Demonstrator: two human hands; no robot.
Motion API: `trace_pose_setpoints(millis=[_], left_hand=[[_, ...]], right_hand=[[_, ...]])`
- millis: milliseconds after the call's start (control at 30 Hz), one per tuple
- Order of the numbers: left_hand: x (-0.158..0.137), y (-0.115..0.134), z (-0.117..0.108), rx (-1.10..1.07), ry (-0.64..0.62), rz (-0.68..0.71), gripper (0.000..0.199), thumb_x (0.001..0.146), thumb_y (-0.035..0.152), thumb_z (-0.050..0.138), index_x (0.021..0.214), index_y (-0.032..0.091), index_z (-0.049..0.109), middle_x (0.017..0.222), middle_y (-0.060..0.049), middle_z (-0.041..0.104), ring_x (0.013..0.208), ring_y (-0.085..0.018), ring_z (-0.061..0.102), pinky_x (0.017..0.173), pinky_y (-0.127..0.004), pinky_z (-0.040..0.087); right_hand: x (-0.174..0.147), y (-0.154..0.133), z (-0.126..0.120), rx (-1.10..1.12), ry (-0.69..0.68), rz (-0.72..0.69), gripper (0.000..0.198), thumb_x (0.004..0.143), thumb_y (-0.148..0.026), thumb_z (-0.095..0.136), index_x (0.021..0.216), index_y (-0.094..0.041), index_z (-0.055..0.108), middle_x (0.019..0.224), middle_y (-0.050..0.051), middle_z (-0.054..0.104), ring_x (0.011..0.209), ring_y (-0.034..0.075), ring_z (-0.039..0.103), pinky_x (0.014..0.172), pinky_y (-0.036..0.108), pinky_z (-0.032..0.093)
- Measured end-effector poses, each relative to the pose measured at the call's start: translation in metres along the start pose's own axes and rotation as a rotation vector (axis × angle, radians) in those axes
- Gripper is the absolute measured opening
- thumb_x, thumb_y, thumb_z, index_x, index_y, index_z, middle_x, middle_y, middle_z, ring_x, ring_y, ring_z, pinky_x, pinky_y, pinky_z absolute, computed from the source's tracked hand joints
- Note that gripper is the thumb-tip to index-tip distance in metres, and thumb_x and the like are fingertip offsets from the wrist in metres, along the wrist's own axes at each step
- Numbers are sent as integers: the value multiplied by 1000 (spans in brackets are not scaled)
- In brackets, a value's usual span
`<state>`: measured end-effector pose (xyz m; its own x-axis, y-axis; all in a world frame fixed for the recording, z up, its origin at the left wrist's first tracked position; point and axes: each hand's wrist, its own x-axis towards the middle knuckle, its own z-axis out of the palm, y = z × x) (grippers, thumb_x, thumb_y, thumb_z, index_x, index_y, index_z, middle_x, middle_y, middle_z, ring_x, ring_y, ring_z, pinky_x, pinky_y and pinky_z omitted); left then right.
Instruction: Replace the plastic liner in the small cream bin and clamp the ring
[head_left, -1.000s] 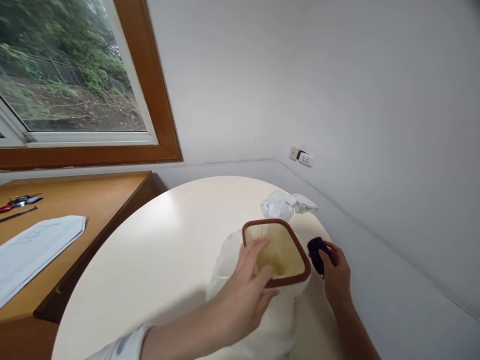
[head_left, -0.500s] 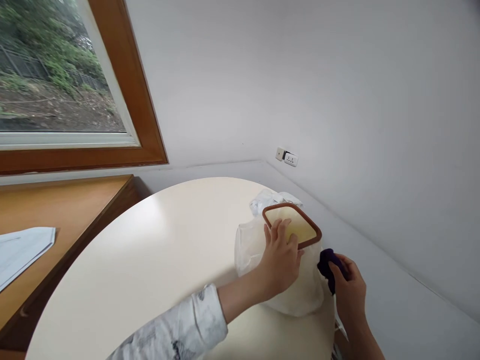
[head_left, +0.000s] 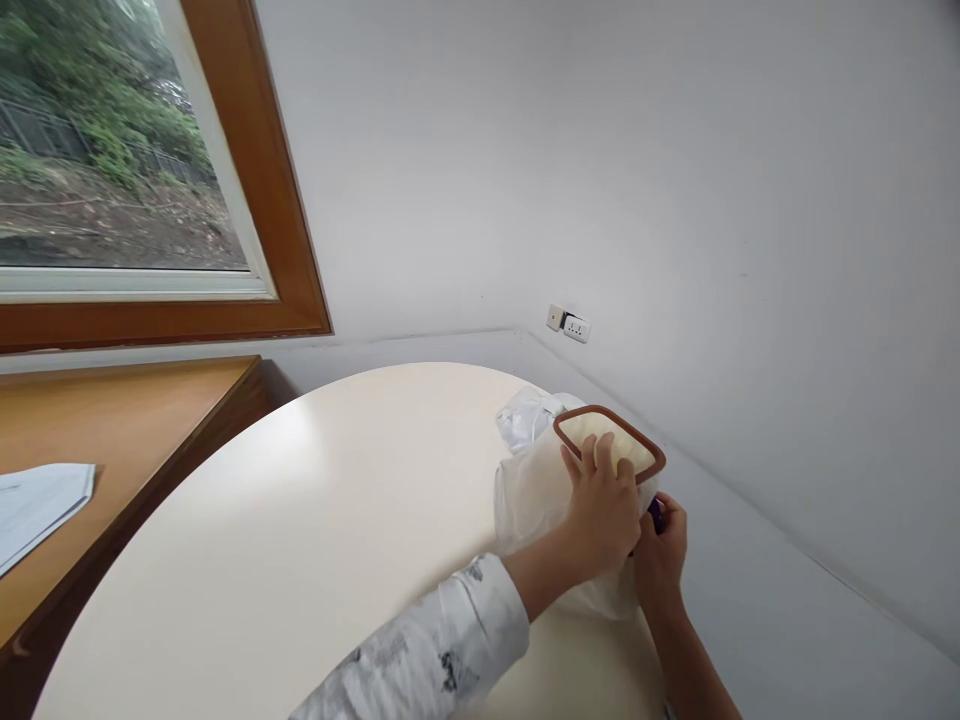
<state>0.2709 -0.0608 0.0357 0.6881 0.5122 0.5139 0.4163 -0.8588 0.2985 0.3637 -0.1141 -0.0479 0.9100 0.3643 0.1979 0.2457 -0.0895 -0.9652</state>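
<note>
My left hand (head_left: 600, 510) grips the near edge of a rounded, brown-rimmed piece (head_left: 656, 462) with a pale cream inside. Its fingers reach over the rim, and its thumb is hidden. A thin, translucent white plastic bag (head_left: 517, 500) lies around and under that piece, on the right side of the round table. Close beside, at the table's right edge, my right hand (head_left: 664, 550) is closed on a dark purple bundle (head_left: 657, 514), which looks like cloth. Most of the bundle is hidden behind the fingers, and I cannot tell whether it touches the rim.
A crumpled clear plastic bag (head_left: 525, 418) lies behind the brown-rimmed piece. The cream round table (head_left: 300, 520) stands near the white wall, which has a power socket (head_left: 577, 328). At the left, a wooden desk (head_left: 172, 400) holds folded papers (head_left: 45, 505) below a window.
My left hand and the brown-rimmed piece have moved right, with the bag dragged along. My right hand has moved left with the purple bundle, up against the left hand.
</note>
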Motion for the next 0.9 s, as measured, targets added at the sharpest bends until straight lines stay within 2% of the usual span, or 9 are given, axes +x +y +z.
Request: trace_pose_setpoints(millis=[167, 333, 433, 567, 733, 900], left_hand=[[24, -15, 9, 1, -6, -57, 20, 77, 21, 44, 95, 12, 48, 135, -20, 29, 128, -35, 20, 99, -64, 18], [44, -46, 14, 75, 51, -92, 19, 76, 19, 45, 93, 13, 48, 132, -19, 34, 126, -33, 25, 98, -61, 21], [52, -64, 14, 109, 84, -117, 15, 77, 17, 43, 90, 14, 48, 128, -18, 38, 122, -31, 31, 97, -60, 22], [59, -84, 10, 113, 66, -126, 15, 79, 17, 42, 92, 14, 49, 127, -18, 40, 121, -30, 33, 97, -59, 23], [63, -96, 6, 104, 48, -113, 17, 80, 18, 43, 94, 12, 50, 127, -20, 39, 121, -30, 33, 96, -58, 23], [62, -90, 4, 72, 22, -69, 16, 82, 20, 42, 93, 12, 52, 128, -19, 38, 121, -28, 33, 97, -56, 24]], right_hand=[[19, -9, 33, 52, -26, 1, 46, 68, -37, 53, 108, -20, 40, 95, 4, 51, 81, 17, 50, 68, 27, 43], [35, -15, 74, 51, -95, -60, 49, 67, -37, 53, 109, -18, 37, 98, 5, 50, 82, 17, 49, 70, 28, 41], [40, -17, 94, 54, -136, -80, 48, 66, -36, 53, 108, -19, 38, 99, 4, 51, 84, 16, 49, 72, 27, 41], [46, -20, 110, 61, -173, -77, 41, 67, -32, 50, 105, -20, 42, 99, 4, 52, 84, 16, 49, 71, 27, 41], [63, -18, 104, 70, -211, -32, 33, 67, -31, 45, 98, -19, 49, 90, 3, 55, 76, 15, 52, 64, 26, 42], [80, -7, 62, 57, -261, 98, 37, 65, -35, 50, 98, -18, 50, 68, -2, 55, 57, 13, 51, 49, 25, 42]])
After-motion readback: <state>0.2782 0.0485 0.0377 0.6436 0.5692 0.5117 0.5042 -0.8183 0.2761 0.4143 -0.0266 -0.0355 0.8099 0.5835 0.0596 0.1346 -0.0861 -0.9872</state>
